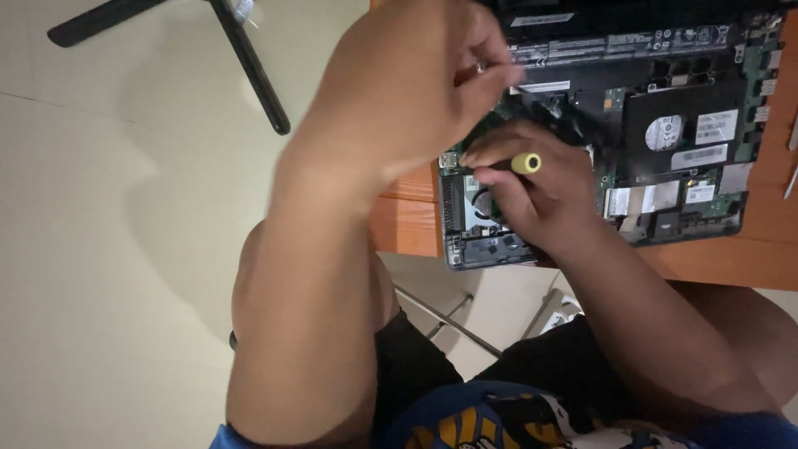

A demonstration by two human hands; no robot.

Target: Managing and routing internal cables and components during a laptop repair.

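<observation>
Yellow-capped screwdriver (524,163) sits clamped in the right hand (540,187) over the opened laptop (665,133); at ten o'clock, the left hand (407,83) pinches something unclear, wooden surface (748,249) beneath.

one opened laptop (665,125), one screwdriver (525,163)

Your left hand (407,91) is blurred and covers the board's upper left, so you can't tell whether its fingers pinch anything. Your right hand (532,187) hides the screwdriver (525,163) shaft and tip; only the yellow cap shows. The laptop (665,125) is cut off at the top and right edges. Its labels are too small to make out.
</observation>
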